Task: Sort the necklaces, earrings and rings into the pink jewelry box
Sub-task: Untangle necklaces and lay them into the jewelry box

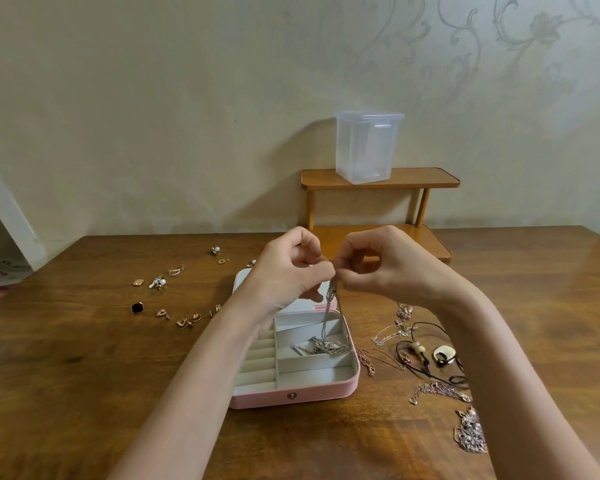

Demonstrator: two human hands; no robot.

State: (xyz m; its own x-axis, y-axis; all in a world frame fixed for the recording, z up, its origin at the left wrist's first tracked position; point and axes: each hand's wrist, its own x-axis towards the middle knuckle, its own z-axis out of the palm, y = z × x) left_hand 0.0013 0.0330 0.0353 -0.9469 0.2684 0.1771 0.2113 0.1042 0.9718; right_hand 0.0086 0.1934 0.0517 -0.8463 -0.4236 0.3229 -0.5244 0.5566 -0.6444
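Note:
The pink jewelry box (293, 398) lies open in the middle of the wooden table, its white compartments showing. Above it my left hand (288, 268) and my right hand (378, 263) pinch the top of a silver chain necklace (329, 320) between fingertips. The chain hangs down, and its lower end with a pendant lies in a right-hand compartment of the box. Several earrings and rings (174, 299) are scattered on the table left of the box. Several other necklaces (426, 355) lie in a tangle to the right, partly behind my right forearm.
A small two-tier wooden shelf (381, 180) stands against the wall behind the box, with a clear plastic container (368, 147) on its top tier. The box's lid (243, 275) lies flat behind my left hand. The table's left edge borders a gap.

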